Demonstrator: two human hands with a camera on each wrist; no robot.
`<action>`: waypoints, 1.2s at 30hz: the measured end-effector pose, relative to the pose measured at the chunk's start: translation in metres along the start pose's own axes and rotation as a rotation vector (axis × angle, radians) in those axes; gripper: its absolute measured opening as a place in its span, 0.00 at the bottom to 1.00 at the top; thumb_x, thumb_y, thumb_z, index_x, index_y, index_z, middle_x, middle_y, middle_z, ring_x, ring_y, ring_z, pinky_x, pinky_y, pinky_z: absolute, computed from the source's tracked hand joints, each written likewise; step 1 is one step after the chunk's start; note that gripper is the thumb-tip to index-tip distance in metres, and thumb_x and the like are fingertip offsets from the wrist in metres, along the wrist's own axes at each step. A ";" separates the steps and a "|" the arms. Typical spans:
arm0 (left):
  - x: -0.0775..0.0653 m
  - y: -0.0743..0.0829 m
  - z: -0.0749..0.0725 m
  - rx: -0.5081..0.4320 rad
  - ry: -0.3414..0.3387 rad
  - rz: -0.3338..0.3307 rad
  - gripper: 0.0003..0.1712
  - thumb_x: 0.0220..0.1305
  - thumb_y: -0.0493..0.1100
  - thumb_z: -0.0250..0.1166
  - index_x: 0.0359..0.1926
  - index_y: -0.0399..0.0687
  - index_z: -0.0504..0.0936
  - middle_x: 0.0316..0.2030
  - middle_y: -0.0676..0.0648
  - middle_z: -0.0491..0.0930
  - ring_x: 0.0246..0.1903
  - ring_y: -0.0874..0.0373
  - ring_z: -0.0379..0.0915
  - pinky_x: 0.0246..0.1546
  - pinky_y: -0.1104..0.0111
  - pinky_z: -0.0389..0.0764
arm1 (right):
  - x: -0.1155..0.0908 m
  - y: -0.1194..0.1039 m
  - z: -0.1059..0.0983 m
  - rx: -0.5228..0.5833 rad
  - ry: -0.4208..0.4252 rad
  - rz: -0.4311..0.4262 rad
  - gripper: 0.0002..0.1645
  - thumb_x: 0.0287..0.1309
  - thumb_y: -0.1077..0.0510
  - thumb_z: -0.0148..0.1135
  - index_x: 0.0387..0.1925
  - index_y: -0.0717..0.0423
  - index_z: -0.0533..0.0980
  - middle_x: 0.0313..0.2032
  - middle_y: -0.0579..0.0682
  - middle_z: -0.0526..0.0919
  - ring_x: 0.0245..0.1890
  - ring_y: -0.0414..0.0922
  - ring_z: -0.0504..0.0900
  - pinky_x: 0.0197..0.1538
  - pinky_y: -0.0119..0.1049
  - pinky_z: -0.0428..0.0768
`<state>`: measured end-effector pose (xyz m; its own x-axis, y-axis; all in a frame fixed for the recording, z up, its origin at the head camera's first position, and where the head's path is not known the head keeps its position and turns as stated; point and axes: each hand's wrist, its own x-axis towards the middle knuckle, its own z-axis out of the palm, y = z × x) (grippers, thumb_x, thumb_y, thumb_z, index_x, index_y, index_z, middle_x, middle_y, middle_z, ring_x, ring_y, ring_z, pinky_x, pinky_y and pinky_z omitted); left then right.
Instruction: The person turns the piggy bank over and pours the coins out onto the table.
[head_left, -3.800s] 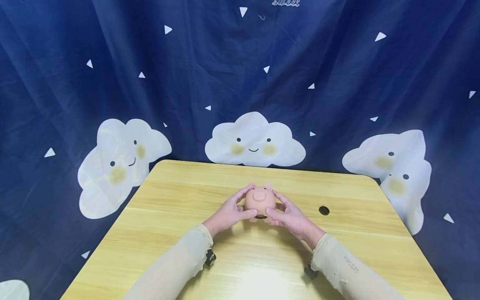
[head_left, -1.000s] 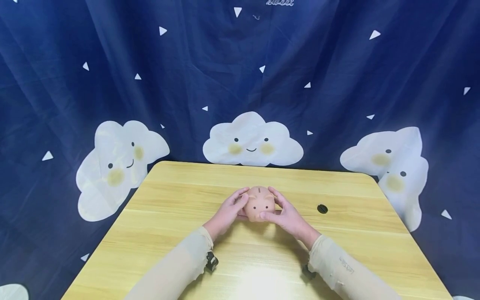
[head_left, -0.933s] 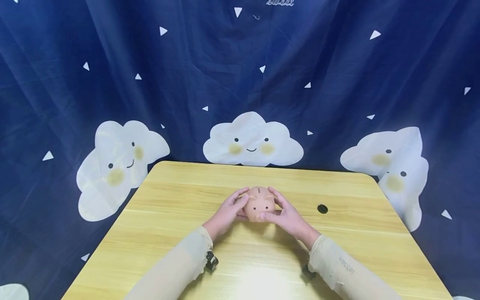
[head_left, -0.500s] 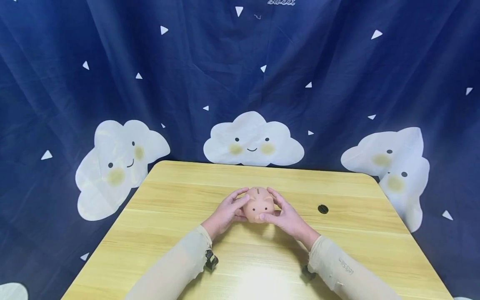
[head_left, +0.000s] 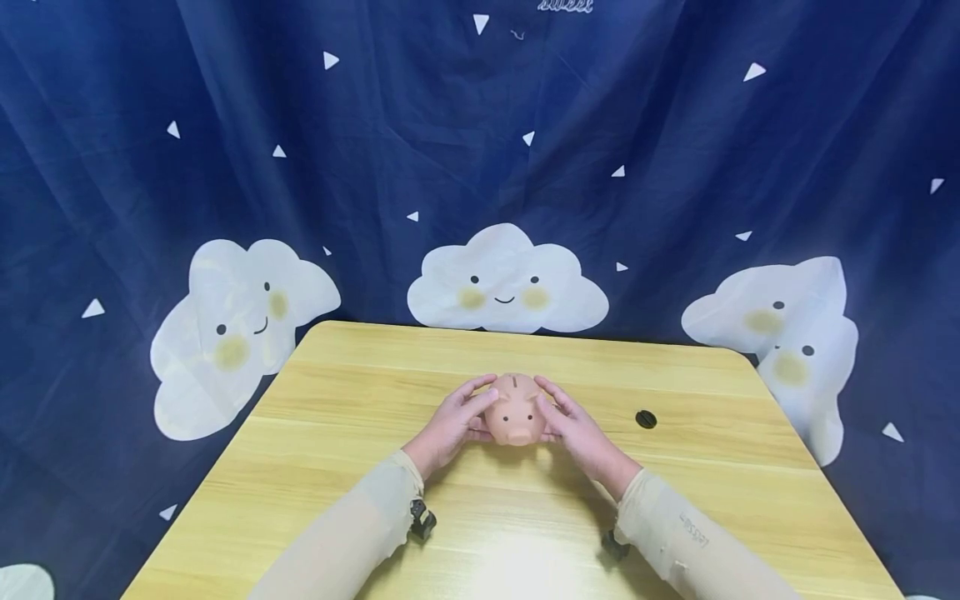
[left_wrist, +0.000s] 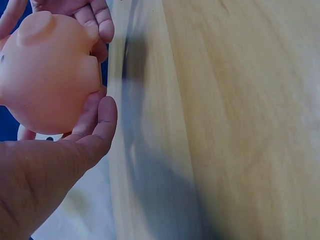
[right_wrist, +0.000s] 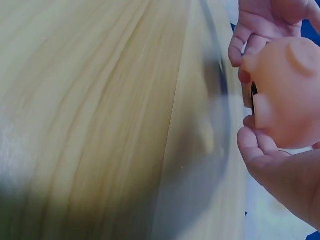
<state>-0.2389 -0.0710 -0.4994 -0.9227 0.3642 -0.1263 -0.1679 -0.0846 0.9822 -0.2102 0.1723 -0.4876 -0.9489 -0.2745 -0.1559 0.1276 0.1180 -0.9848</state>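
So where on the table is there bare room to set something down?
Bare: the table from the left hand to its left edge, and from the black disc to its right edge. Crowded: the middle, where that hand and the right hand hold the pig.

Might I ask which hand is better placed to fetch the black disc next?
Probably the right hand: the black disc lies on its side of the piggy bank both hold, closer than to the left hand.
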 end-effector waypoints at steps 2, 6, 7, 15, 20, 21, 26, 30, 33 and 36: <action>0.000 0.000 -0.001 0.007 -0.001 0.003 0.37 0.77 0.56 0.63 0.81 0.53 0.66 0.69 0.31 0.75 0.34 0.54 0.88 0.48 0.54 0.90 | 0.001 -0.001 -0.001 0.047 -0.025 0.023 0.43 0.83 0.37 0.48 0.87 0.47 0.50 0.77 0.68 0.66 0.51 0.44 0.85 0.62 0.35 0.84; -0.002 -0.001 -0.004 0.037 -0.008 0.008 0.36 0.77 0.57 0.63 0.80 0.55 0.68 0.70 0.32 0.75 0.35 0.54 0.87 0.46 0.57 0.89 | 0.003 -0.001 -0.005 0.134 -0.104 0.070 0.45 0.83 0.37 0.48 0.87 0.47 0.46 0.79 0.68 0.60 0.49 0.42 0.86 0.61 0.35 0.83; -0.002 -0.002 -0.004 0.035 -0.009 0.002 0.36 0.77 0.57 0.63 0.80 0.57 0.68 0.71 0.33 0.74 0.35 0.54 0.87 0.47 0.58 0.88 | 0.003 -0.001 -0.007 0.139 -0.126 0.076 0.45 0.83 0.37 0.48 0.88 0.47 0.45 0.79 0.69 0.59 0.50 0.43 0.86 0.62 0.36 0.83; -0.006 -0.005 -0.006 -0.001 -0.043 -0.025 0.40 0.76 0.57 0.65 0.81 0.50 0.65 0.74 0.32 0.72 0.41 0.51 0.89 0.51 0.52 0.90 | 0.000 -0.001 -0.019 0.168 -0.266 0.140 0.44 0.82 0.37 0.49 0.88 0.35 0.42 0.82 0.69 0.51 0.60 0.57 0.85 0.67 0.62 0.82; -0.006 -0.004 -0.007 -0.041 -0.076 -0.068 0.43 0.76 0.59 0.64 0.82 0.47 0.61 0.73 0.30 0.72 0.45 0.48 0.89 0.52 0.45 0.90 | -0.001 0.000 -0.019 0.252 -0.294 0.141 0.47 0.82 0.40 0.50 0.88 0.37 0.39 0.83 0.70 0.49 0.61 0.57 0.85 0.69 0.61 0.81; -0.006 -0.003 -0.007 -0.054 -0.076 -0.081 0.43 0.76 0.58 0.65 0.82 0.48 0.61 0.72 0.29 0.73 0.46 0.48 0.89 0.52 0.44 0.90 | 0.000 0.000 -0.019 0.268 -0.293 0.142 0.47 0.82 0.40 0.51 0.88 0.37 0.39 0.83 0.70 0.50 0.61 0.57 0.85 0.69 0.60 0.81; -0.005 0.000 -0.008 -0.081 -0.075 -0.119 0.42 0.75 0.56 0.66 0.81 0.49 0.62 0.71 0.29 0.74 0.45 0.49 0.88 0.53 0.44 0.89 | 0.002 0.003 -0.018 0.318 -0.277 0.151 0.48 0.81 0.43 0.53 0.88 0.39 0.39 0.82 0.70 0.51 0.60 0.55 0.84 0.71 0.59 0.79; -0.006 0.002 -0.009 -0.097 -0.093 -0.135 0.42 0.74 0.54 0.67 0.81 0.50 0.61 0.70 0.29 0.75 0.49 0.47 0.88 0.57 0.41 0.87 | 0.003 0.005 -0.018 0.329 -0.260 0.152 0.48 0.81 0.45 0.54 0.88 0.39 0.40 0.81 0.70 0.54 0.60 0.54 0.83 0.70 0.58 0.80; -0.006 0.003 -0.008 -0.111 -0.104 -0.128 0.42 0.73 0.52 0.68 0.81 0.52 0.62 0.69 0.29 0.76 0.52 0.46 0.87 0.59 0.38 0.85 | 0.002 0.006 -0.019 0.331 -0.248 0.144 0.47 0.80 0.46 0.55 0.88 0.38 0.41 0.79 0.69 0.57 0.59 0.53 0.84 0.69 0.56 0.80; -0.006 0.003 -0.008 -0.115 -0.101 -0.107 0.40 0.74 0.51 0.68 0.81 0.54 0.63 0.71 0.32 0.76 0.52 0.47 0.87 0.58 0.39 0.86 | 0.003 0.005 -0.019 0.327 -0.242 0.129 0.47 0.80 0.46 0.55 0.87 0.37 0.42 0.79 0.68 0.58 0.59 0.54 0.84 0.69 0.57 0.80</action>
<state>-0.2368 -0.0804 -0.4968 -0.8589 0.4676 -0.2088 -0.3069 -0.1436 0.9409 -0.2177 0.1908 -0.4917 -0.8293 -0.4976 -0.2545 0.3624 -0.1321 -0.9226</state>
